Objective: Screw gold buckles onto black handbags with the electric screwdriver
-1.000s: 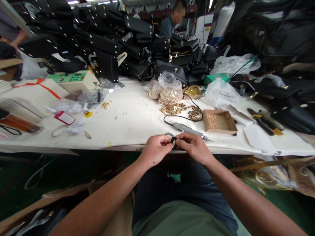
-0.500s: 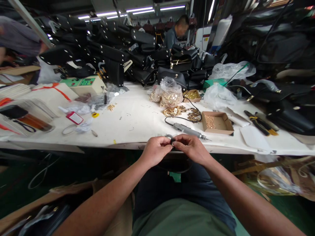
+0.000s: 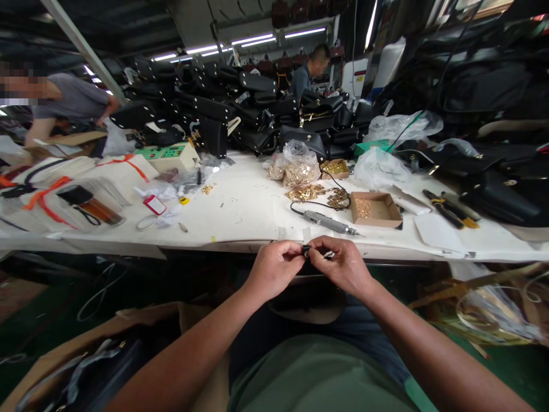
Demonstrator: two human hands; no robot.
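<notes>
My left hand [image 3: 277,269] and my right hand [image 3: 341,263] meet at the table's front edge, over my lap. Thumbs and fingertips of both are pinched on a small black leather-like piece [image 3: 306,250], mostly covered by the fingers. Below the hands, a dark item with a pale curved part [image 3: 306,312] lies across my lap; its kind is hard to make out. On the white table [image 3: 244,214], just beyond my right hand, rests a grey electric screwdriver [image 3: 330,222] with its cable curling behind it.
Past the screwdriver are gold metal fittings [image 3: 304,193], bagged fittings [image 3: 300,169] and a cardboard box [image 3: 381,212] of small copper-coloured parts. Yellow-black pliers [image 3: 446,209] lie right; a red-labelled bottle [image 3: 154,204] lies left. Black bags [image 3: 253,114] pile up behind. Two people work beyond.
The view has turned slightly left, bringing more of the person at left into sight. Both hands still pinch the black piece; more of the pale curved part shows below them.
</notes>
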